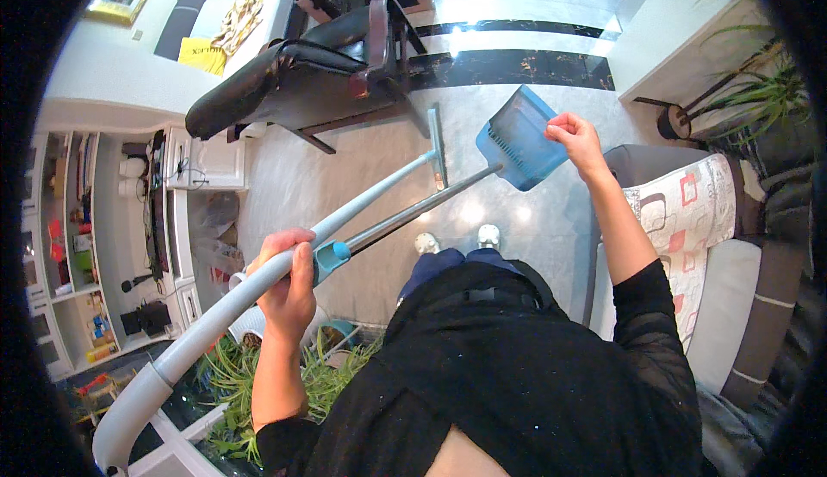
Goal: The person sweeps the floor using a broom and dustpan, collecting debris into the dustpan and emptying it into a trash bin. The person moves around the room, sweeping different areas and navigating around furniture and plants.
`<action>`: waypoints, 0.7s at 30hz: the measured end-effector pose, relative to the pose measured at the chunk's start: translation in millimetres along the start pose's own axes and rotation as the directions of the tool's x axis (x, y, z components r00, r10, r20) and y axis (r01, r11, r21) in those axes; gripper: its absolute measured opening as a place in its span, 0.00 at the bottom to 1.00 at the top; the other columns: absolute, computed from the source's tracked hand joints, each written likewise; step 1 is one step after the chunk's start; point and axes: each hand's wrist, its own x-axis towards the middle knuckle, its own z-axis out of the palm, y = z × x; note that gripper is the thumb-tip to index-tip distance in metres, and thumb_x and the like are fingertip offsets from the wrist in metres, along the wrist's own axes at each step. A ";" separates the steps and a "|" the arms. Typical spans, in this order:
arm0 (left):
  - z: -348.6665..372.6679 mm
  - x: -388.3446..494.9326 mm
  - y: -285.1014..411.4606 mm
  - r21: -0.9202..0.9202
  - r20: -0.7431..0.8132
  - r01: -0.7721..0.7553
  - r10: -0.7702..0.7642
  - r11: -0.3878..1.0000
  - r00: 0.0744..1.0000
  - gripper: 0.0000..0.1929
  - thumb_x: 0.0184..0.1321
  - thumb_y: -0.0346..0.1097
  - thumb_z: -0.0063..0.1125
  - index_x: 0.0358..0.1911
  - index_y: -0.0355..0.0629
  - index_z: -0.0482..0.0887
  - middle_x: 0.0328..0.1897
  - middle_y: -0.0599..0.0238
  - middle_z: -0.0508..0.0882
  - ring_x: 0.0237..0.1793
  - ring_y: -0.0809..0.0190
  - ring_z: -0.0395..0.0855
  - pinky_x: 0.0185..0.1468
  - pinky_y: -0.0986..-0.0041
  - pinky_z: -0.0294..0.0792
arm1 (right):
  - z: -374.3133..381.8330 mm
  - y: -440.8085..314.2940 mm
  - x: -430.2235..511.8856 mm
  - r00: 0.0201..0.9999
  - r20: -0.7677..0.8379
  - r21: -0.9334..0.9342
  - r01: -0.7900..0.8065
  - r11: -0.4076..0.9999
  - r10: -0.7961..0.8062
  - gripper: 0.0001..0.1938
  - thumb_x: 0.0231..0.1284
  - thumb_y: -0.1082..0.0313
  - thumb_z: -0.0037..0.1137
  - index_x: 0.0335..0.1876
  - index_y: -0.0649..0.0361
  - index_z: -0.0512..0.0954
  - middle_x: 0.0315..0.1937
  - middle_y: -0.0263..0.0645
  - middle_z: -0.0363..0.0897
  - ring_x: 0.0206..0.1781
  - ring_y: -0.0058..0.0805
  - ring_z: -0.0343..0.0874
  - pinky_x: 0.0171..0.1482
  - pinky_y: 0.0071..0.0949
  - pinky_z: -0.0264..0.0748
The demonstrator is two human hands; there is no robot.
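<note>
My left hand point(289, 281) is closed around the light grey pole of a floor squeegee or sweeper point(223, 306), together with the upper end of a dustpan's handle point(417, 207). The pole's narrow crosspiece point(436, 147) is out in front of me, low over or on the floor. At the other end of the metal handle is a blue plastic dustpan point(522, 137), with a comb of teeth along its inside. My right hand point(575, 137) is at the pan's right edge, thumb and fingertips pinched together; whether something small is between them cannot be told.
A dark leather armchair point(303, 83) stands ahead to the left. A grey sofa point(720, 302) with a patterned cover is on the right. Green potted plants point(323, 373) are low at the left, near white shelves point(84, 218). Another plant point(769, 95) stands at the upper right.
</note>
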 end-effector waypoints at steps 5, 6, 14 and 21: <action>23.0 34.3 0.6 -0.054 0.039 -0.117 0.119 0.992 0.992 0.04 0.61 0.27 0.56 0.35 0.35 0.82 0.24 0.69 0.78 0.23 0.76 0.68 0.28 0.82 0.61 | -31.7 -3.8 9.6 0.994 -0.112 0.002 -0.017 1.000 0.018 0.06 0.59 0.70 0.58 0.38 0.62 0.78 0.32 0.36 0.82 0.37 0.21 0.80 0.45 0.21 0.75; 27.1 41.8 0.1 -0.066 0.069 -0.103 0.108 0.992 0.992 0.04 0.61 0.27 0.56 0.35 0.35 0.82 0.24 0.69 0.78 0.22 0.76 0.68 0.28 0.82 0.61 | -37.2 -4.9 12.8 0.991 -0.130 0.008 -0.006 1.000 0.007 0.05 0.58 0.70 0.58 0.37 0.63 0.78 0.32 0.36 0.82 0.36 0.21 0.80 0.44 0.21 0.75; 71.3 119.9 -22.1 -0.183 0.206 -0.075 0.113 0.980 0.972 0.03 0.61 0.25 0.56 0.35 0.34 0.81 0.23 0.70 0.78 0.20 0.77 0.68 0.25 0.83 0.61 | -66.9 -14.1 61.1 0.964 -0.266 -0.012 0.007 1.000 -0.010 0.05 0.58 0.71 0.58 0.37 0.63 0.78 0.31 0.37 0.82 0.35 0.22 0.80 0.43 0.21 0.76; 111.0 209.8 -52.8 -0.216 0.288 -0.119 0.180 0.969 0.940 0.02 0.60 0.28 0.57 0.34 0.37 0.81 0.19 0.64 0.77 0.16 0.69 0.72 0.23 0.78 0.63 | -71.0 -32.5 134.5 0.947 -0.322 -0.025 0.017 1.000 -0.024 0.05 0.58 0.72 0.58 0.37 0.63 0.78 0.31 0.36 0.82 0.35 0.22 0.80 0.42 0.21 0.76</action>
